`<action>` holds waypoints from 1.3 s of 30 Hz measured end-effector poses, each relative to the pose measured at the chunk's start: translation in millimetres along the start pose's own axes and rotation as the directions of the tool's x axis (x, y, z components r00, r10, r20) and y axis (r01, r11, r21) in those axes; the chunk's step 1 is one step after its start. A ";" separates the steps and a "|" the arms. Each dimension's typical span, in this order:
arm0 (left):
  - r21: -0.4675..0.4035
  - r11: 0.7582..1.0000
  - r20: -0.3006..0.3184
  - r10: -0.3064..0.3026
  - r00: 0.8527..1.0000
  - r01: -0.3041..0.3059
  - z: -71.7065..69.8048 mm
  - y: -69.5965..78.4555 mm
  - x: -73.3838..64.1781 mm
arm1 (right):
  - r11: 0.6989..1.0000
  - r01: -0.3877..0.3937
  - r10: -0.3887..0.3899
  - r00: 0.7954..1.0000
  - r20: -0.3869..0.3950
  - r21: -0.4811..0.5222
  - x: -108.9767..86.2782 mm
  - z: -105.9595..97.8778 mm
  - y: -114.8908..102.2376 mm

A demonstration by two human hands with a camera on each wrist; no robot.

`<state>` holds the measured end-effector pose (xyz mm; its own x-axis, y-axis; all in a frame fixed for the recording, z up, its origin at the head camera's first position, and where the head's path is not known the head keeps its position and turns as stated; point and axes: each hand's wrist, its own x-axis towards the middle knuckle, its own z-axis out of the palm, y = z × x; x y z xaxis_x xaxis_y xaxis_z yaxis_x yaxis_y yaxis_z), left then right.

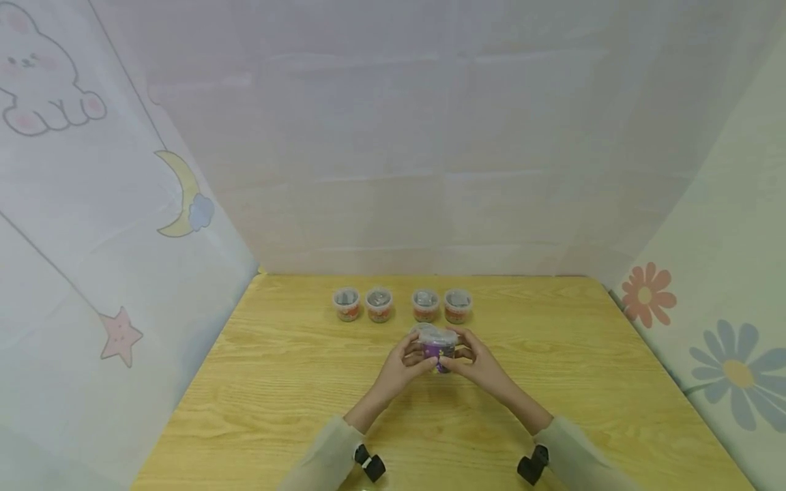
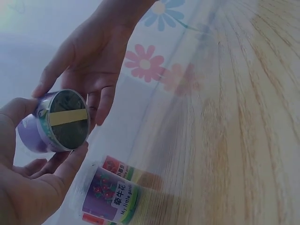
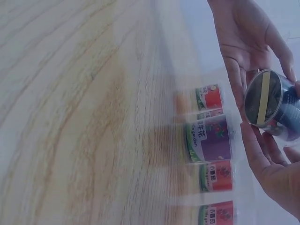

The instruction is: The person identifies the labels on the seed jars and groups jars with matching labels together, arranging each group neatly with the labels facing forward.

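Note:
Both hands hold a small purple plastic tub (image 1: 439, 350) with a clear lid, raised above the table. My left hand (image 1: 400, 368) grips its left side and my right hand (image 1: 480, 366) its right side, thumbs meeting at the front. Tilted in the left wrist view, the tub (image 2: 70, 121) shows a dark base crossed by a pale yellow strip. Another purple tub (image 3: 208, 139), printed "My little garden", stands upright on the table just behind, mostly hidden by the held one in the head view.
Several red-labelled tubs (image 1: 346, 311) with clear lids stand in a row toward the back of the wooden table (image 1: 276, 382). A gap splits the row in the middle. Pale printed sheets (image 1: 430, 170) enclose the table at the back and sides.

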<state>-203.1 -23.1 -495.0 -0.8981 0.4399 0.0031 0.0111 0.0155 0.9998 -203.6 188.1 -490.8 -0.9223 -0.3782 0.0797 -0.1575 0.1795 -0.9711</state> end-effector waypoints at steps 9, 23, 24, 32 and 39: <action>-0.018 1.000 0.070 -0.009 0.998 0.010 -6.4 -11.0 3.5 | 0.991 -0.084 0.080 0.996 0.041 0.108 -0.2 -5.6 6.6; -0.079 0.997 0.125 0.033 0.992 -0.023 -12.4 -21.5 7.0 | 0.983 -0.092 0.074 0.991 0.116 0.157 -3.5 -7.1 6.2; -0.084 0.996 0.121 0.034 0.992 -0.024 -11.9 -21.4 7.3 | 0.985 -0.091 0.075 0.991 0.109 0.149 -3.5 -6.9 6.2; -0.086 0.996 0.027 -0.003 1.000 0.005 -7.1 -10.0 4.7 | 0.993 -0.070 0.066 0.997 0.041 0.099 -2.3 -2.4 4.1; -0.042 0.999 0.002 0.020 1.000 -0.020 -1.6 -11.6 4.1 | 0.995 -0.062 0.063 0.998 -0.004 0.076 -2.4 1.8 4.0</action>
<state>-207.6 -22.9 -506.5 -0.8970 0.4415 0.0233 0.0108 -0.0308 0.9995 -201.4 188.0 -495.2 -0.9318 -0.3625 0.0193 -0.0725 0.1336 -0.9884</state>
